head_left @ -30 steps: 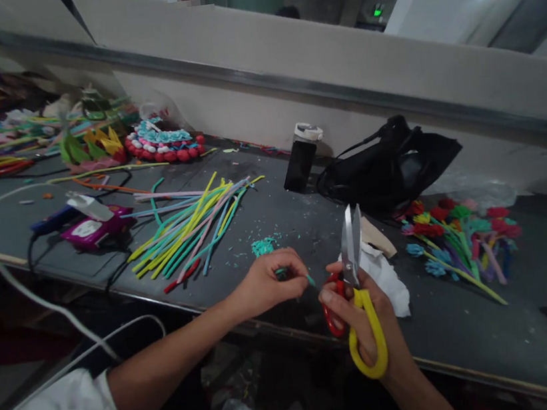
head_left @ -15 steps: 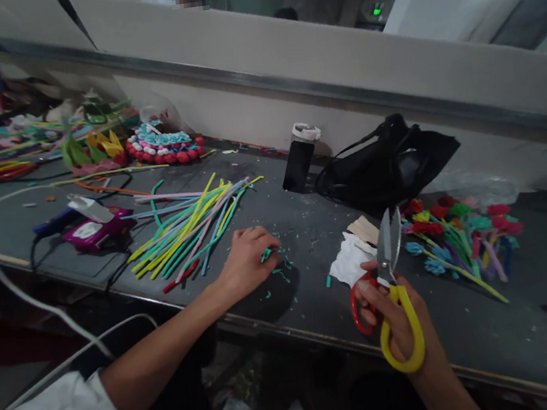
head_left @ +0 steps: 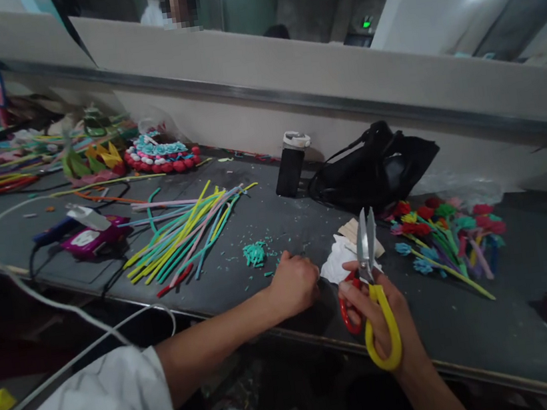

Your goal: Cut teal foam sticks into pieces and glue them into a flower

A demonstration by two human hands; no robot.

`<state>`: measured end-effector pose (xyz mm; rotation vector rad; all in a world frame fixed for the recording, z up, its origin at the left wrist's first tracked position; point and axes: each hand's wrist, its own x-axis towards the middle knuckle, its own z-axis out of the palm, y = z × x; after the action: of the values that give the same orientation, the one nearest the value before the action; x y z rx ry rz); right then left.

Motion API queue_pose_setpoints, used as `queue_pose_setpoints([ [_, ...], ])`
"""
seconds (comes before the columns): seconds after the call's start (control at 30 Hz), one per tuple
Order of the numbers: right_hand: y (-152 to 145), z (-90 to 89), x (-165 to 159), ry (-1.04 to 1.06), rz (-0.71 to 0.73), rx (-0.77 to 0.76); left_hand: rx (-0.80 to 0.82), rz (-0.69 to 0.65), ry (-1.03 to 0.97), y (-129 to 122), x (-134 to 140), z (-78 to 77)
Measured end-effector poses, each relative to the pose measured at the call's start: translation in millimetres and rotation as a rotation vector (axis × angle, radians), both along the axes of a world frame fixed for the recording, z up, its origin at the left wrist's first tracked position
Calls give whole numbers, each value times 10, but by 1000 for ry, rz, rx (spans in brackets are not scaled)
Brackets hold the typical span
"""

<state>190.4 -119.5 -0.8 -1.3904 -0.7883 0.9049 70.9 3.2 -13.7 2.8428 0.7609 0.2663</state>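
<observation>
My right hand [head_left: 385,308] grips a pair of scissors [head_left: 366,256] by its red and yellow handles, the blades pointing up and slightly apart. Close to the table's front edge, my left hand [head_left: 295,284] is closed with its fingers curled down; whatever they hold, if anything, is hidden. To its left is a small pile of cut green pieces [head_left: 254,254], with more bits scattered around. Beyond the pile lies a loose bundle of yellow, green, pink and blue pipe cleaners [head_left: 189,233]. A crumpled white tissue [head_left: 337,260] rests between my hands, partly behind the scissors.
A black bottle with a white lid [head_left: 290,164] and a black bag [head_left: 379,167] stand against the partition. Pipe-cleaner flowers [head_left: 451,235] lie at right. A purple power strip [head_left: 96,238] with a plugged-in adapter is at left, its white cable hanging over the edge.
My left hand has moved right, away from the green bits, and the pile of them now shows. My right hand still holds the scissors, whose blades are slightly closer together.
</observation>
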Motion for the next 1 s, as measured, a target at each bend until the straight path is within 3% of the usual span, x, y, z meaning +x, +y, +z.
queue_pose_setpoints([
  [0.13,11,-39,-34,-28,-8,-4,-234,-26,-169,45,-182,79],
  [0.33,93,-67,-139,-63,46,-38,-962,208,-682,70,-461,193],
  [0.43,141,-71,-165,-79,53,-46,-1142,235,-831,121,-526,161],
  [0.53,168,-72,-174,-92,29,-54,-996,213,-763,159,-554,109],
  [0.73,172,-14,-204,-87,-44,-32,-145,-127,-328,44,-441,-26],
  [0.8,177,9,-215,-74,-60,-22,62,-190,-199,-20,-349,-87],
  [0.9,190,21,-223,-85,-42,-9,205,-220,-109,-73,-208,-157],
  [1.0,192,7,-222,-118,-28,-13,226,-221,-73,-55,-145,-158],
])
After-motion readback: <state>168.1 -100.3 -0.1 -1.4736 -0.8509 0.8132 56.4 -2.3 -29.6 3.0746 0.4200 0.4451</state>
